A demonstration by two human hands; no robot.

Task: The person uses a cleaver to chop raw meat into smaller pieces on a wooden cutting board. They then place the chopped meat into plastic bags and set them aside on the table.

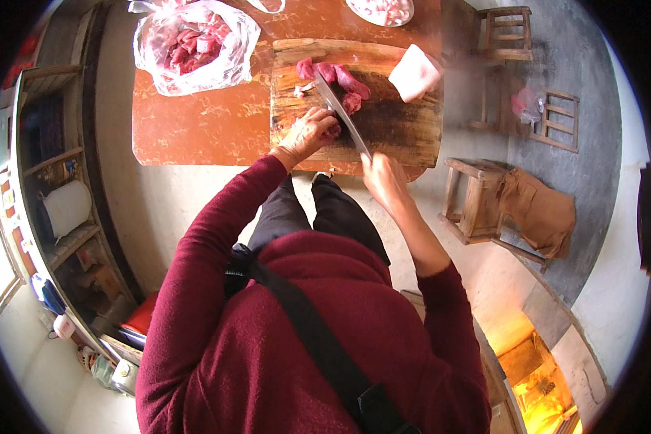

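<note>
On the wooden cutting board [296,61] my left hand [309,134] curls its fingers over a piece of red meat [333,132], pressing it down near the front of the board. My right hand [385,177] is closed round the handle of a kitchen knife [346,119]. The blade slants away to the upper left, right beside my left fingertips. Beyond the blade lie several more strips of raw meat [351,82], with a small pale scrap [301,90] to their left. A pale block of pork fat [415,74] rests at the board's right side.
A plastic bag of meat chunks [195,50] sits on the reddish table [195,130], left of the board. At the far edge stands a white bowl of pale pieces [383,9]. Wooden stools [477,195] are on the right, one draped with brown cloth [539,206]. Shelves [65,188] line the left.
</note>
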